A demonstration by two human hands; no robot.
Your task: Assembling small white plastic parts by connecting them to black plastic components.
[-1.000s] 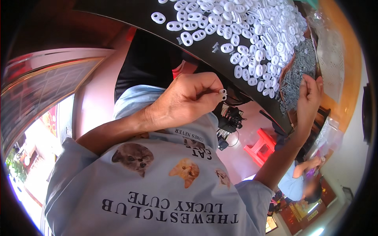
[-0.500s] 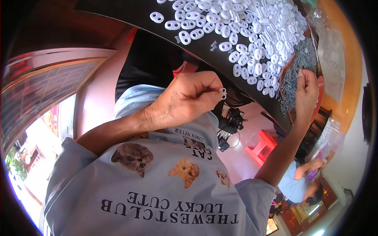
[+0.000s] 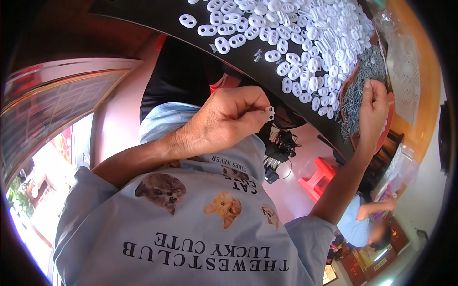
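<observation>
My left hand [image 3: 236,117] is closed in front of my shirt. Thumb and forefinger pinch a small white two-hole plastic piece [image 3: 271,113], with part of it jutting past the fingertips. Over on the right, my right hand [image 3: 374,105] hovers at a heap of small metal springs [image 3: 360,90], its fingertips pressed together; whatever they hold, if anything, is too small to make out. Beside the springs spreads a large pile of white oval plastic pieces [image 3: 305,45], each with two holes.
The dark tabletop [image 3: 157,21] carries both heaps, and a few loose springs [image 3: 258,56] lie near its edge. Below on the floor is a red stool [image 3: 318,178]. At lower right another person in a blue top [image 3: 355,221] is sitting. Clear plastic bags [image 3: 398,47] lie at far right.
My right hand has shifted slightly up and to the right at the springs. The left hand keeps its pinch on the white piece in the same place. The other person's arm has moved.
</observation>
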